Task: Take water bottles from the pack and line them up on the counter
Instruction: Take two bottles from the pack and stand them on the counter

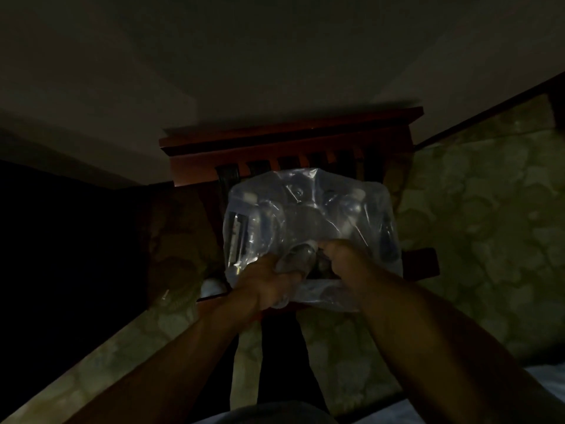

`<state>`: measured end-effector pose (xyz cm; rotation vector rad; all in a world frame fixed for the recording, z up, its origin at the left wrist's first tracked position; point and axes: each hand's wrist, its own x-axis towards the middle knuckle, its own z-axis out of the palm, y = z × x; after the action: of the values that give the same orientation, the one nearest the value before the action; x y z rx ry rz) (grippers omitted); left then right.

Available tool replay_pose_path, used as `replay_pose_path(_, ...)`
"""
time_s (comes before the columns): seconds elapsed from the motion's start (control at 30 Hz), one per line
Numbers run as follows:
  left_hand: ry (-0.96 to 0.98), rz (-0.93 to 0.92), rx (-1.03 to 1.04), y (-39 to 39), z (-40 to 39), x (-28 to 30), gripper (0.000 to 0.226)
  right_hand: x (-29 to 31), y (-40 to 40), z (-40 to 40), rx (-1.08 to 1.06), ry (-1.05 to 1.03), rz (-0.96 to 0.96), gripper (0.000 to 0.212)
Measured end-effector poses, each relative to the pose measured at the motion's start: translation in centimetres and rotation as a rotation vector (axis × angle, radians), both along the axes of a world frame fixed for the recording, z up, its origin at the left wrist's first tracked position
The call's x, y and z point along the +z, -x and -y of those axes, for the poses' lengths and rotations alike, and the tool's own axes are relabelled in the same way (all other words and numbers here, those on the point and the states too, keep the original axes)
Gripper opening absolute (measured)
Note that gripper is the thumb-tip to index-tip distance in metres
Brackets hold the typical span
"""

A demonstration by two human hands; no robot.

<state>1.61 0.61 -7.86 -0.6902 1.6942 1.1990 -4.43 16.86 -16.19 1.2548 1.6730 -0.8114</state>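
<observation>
A: Status of hands?

B: Both seen on the pack (pixel 308 221), at its near edge. Left hand (pixel 269 286) is curled tight, a bunch of the clear wrap gripped at the near-left part. Right hand (pixel 345 258) is closed too, fingers hooked into the wrap just beside the left; a torn gap is seen btwn them, w/ a bottle cap (pixel 312 244) showing there.

A: Bottle held?

B: Can't be told. Only plastic film is clearly pinched. Bottles inside are seen as blurred shapes thru the wrap, count not readable, lighting v. dim.

A: Pack location?

B: Rested on a dark red wooden chair (pixel 290 139), on the seat, slatted back at the far edge. Pack covers most of the seat, near edge overhung slightly. A patterned floor (pixel 474 224) is seen around it. A small pale object (pixel 211 287) is noted by the seat's near-left corner, type unclear.
</observation>
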Motion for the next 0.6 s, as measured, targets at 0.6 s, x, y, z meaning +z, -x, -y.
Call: replay_pose_path(0.6,-0.073,0.042,0.226,-1.1,1.6,3.9,0.039,10.3,-0.5,3.4,-0.503,0.196,-0.096,0.024)
